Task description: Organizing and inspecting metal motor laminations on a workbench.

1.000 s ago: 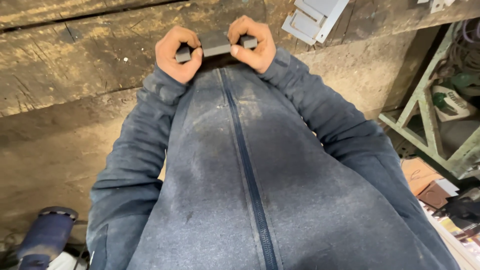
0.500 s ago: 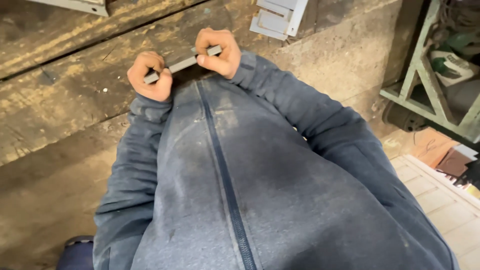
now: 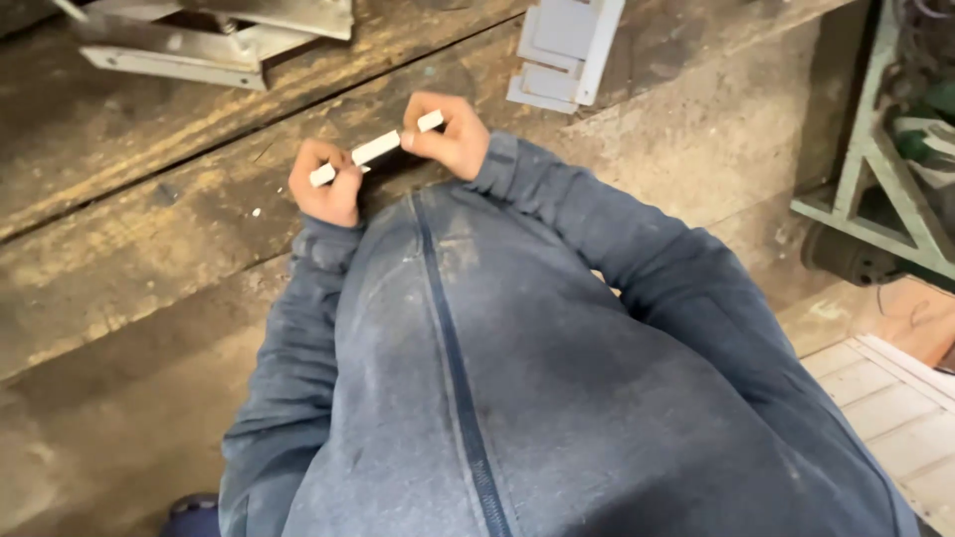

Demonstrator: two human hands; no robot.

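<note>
I hold a short flat grey metal strip (image 3: 374, 148) edge-on between both hands, close against the front of my blue zipped jacket (image 3: 468, 378). My left hand (image 3: 326, 187) grips its lower left end. My right hand (image 3: 448, 134) pinches its upper right end, fingers curled over it. The strip slopes up to the right above a worn wooden workbench (image 3: 149, 229).
A stack of flat grey metal plates (image 3: 567, 50) lies on the bench just beyond my hands. Angled metal brackets (image 3: 199, 40) lie at the far left. A green metal frame (image 3: 875, 189) stands at the right, with pale boards (image 3: 885, 408) below it.
The view has shifted, so my hands sit lower and farther left in the frame. The strip, seen flat-on a second ago, is now turned edge-on and tilted.
</note>
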